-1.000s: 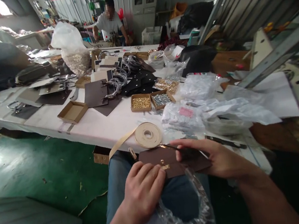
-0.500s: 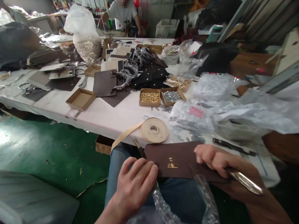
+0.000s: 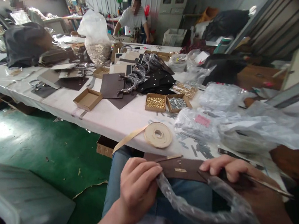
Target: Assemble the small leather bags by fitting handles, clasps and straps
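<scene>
A dark brown leather bag panel (image 3: 193, 170) is held over my lap, a small gold clasp plate (image 3: 180, 170) at its middle. From its near side hangs a handle wrapped in clear plastic (image 3: 188, 208), curving toward me. My left hand (image 3: 141, 183) is closed on the panel's left part, beside one handle end. At the other side my right hand (image 3: 239, 175) pinches the panel near the second handle end. A slim metal tool (image 3: 271, 185), its kind unclear, sticks out of that same hand. Along the panel's far edge lies a narrow strip with a gold-coloured end (image 3: 172, 157).
Past the panel sits a roll of cream tape (image 3: 158, 135) on the white table. Small boxes of gold pieces (image 3: 155, 102) and silver pieces (image 3: 177, 102) stand beyond, near plastic bags (image 3: 195, 122). A large grey bin (image 3: 31, 202) stands left. Another person (image 3: 135, 19) works behind.
The panel has tipped to a flatter angle, and its handle has swung right. My right hand has moved right and down with the metal tool. The gold-ended strip now lies across the panel.
</scene>
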A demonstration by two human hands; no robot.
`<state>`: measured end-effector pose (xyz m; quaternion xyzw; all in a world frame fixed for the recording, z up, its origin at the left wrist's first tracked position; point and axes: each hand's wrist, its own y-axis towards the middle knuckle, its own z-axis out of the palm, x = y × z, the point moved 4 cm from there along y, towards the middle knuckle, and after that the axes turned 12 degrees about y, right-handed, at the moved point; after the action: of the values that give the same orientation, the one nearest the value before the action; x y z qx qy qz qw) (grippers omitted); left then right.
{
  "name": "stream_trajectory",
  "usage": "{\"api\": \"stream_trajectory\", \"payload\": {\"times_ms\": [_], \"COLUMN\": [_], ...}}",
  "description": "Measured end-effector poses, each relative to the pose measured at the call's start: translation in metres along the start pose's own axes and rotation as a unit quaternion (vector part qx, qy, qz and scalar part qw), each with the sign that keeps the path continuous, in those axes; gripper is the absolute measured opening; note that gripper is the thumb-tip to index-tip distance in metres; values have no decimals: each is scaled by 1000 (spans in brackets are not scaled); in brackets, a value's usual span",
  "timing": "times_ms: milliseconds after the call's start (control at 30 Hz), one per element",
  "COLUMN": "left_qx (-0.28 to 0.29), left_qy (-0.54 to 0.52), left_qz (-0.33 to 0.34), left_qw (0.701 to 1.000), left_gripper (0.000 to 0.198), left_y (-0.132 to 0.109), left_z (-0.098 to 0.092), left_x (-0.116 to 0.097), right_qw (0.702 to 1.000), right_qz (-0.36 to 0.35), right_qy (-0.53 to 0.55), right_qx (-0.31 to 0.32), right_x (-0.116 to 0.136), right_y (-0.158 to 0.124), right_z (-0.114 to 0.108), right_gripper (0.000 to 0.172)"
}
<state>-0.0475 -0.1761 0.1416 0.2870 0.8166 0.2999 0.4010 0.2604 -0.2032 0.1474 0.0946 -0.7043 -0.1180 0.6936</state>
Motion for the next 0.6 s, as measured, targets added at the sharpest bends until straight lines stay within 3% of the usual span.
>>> {"api": "stream_trajectory", "payload": {"times_ms": [67, 133, 333, 467, 600], "left_qx": [-19, -9, 100, 177, 191], "left_qy": [-43, -50, 31, 42, -16], "left_qz": [-41, -57, -45, -64, -143], "left_qw": [998, 997, 993, 981, 971], "left_gripper": [31, 28, 18, 24, 23], "left_y": [4, 7, 21, 28, 41], "left_z": [1, 2, 1, -1, -5], "left_x": [6, 12, 45, 64, 71], "right_qw": [999, 998, 979, 962, 949], "right_qz": [19, 45, 138, 200, 256], "right_qy": [22, 28, 38, 116, 154], "right_qx": [-13, -43, -144, -143, -103], "right_x": [0, -7, -52, -70, -59], "right_y": [6, 16, 43, 46, 32], "right_z": [5, 7, 3, 16, 23], "right_gripper": [31, 40, 68, 76, 73]}}
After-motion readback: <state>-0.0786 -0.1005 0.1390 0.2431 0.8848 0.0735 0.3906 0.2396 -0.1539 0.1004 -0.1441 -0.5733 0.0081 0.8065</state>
